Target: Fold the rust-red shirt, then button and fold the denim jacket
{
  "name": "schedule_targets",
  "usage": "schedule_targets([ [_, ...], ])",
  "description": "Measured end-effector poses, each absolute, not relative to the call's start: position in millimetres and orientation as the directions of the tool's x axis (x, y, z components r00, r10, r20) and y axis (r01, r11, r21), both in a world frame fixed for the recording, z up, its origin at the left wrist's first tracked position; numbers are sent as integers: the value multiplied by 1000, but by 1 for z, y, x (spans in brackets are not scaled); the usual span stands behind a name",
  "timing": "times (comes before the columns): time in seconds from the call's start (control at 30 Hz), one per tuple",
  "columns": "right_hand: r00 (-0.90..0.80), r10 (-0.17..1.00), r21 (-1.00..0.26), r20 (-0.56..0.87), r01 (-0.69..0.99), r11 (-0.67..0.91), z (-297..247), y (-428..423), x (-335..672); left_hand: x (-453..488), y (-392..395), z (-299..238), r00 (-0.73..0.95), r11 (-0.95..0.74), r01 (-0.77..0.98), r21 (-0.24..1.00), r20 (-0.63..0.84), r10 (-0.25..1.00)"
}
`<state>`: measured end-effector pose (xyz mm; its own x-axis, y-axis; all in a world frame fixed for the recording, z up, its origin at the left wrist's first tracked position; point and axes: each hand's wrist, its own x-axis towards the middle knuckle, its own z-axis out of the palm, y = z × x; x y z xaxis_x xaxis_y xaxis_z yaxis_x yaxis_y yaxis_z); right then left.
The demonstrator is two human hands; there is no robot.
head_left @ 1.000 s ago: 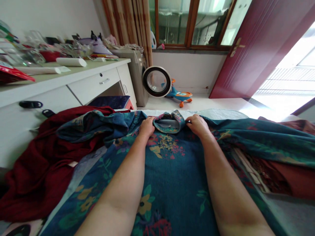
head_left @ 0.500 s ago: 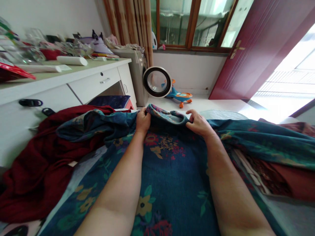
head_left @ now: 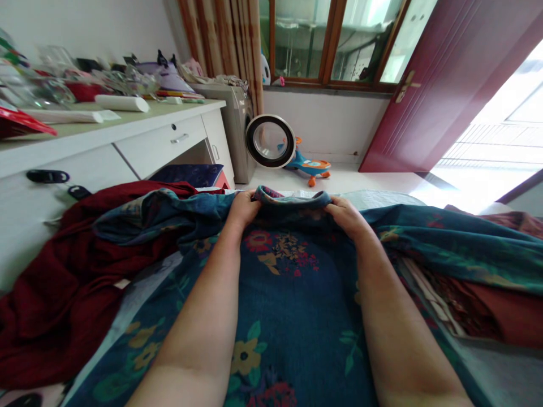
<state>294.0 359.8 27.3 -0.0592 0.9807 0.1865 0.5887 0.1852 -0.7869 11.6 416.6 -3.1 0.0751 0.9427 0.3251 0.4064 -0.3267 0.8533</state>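
A dark teal floral shirt lies spread in front of me, its sleeves stretched out to both sides. My left hand is closed on the left end of its collar. The collar's right end is pinched by my right hand. Between the hands the collar stands slightly raised, curving as a band. Under the left sleeve lies a dark red garment with a small pale tag. Beneath the right sleeve is a stack of folded reddish-brown clothes.
A white desk cluttered with small items runs along the left. Beyond it stands a washing machine with its round door swung out. A blue and orange ride-on toy sits on the floor near a dark red door.
The collar has gone from a drooping, folded shape to a straighter, smoother band. My right hand has moved slightly right and down, with its fingers now closed in on the collar's edge.
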Motion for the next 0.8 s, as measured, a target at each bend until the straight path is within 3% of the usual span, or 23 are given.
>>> schedule_targets([
  [0.13,12,984,-846,179,512,148,23,361,293,13,412,6,115,-268,368,890,242,963],
  [0.23,75,981,-812,179,575,104,21,369,294,15,410,10,53,-235,496,836,241,969],
  [0.4,192,981,-558,27,817,-144,22,402,294,25,414,2,-215,-64,489,870,191,958],
  [0.47,257,964,-459,68,866,-198,20,416,292,30,415,-5,-239,-91,501,861,238,941],
  [0.57,328,886,-378,327,905,-196,8,424,284,39,414,-18,-140,-176,664,727,352,925],
  [0.67,284,790,-277,543,949,-151,-11,417,275,48,408,-30,-5,-188,856,481,372,928],
  [0.73,172,816,-212,551,975,-63,-25,409,271,55,404,-38,109,-211,924,319,310,945],
  [0.8,27,898,-161,439,986,49,-38,405,271,60,401,-44,214,-250,944,216,177,961],
])
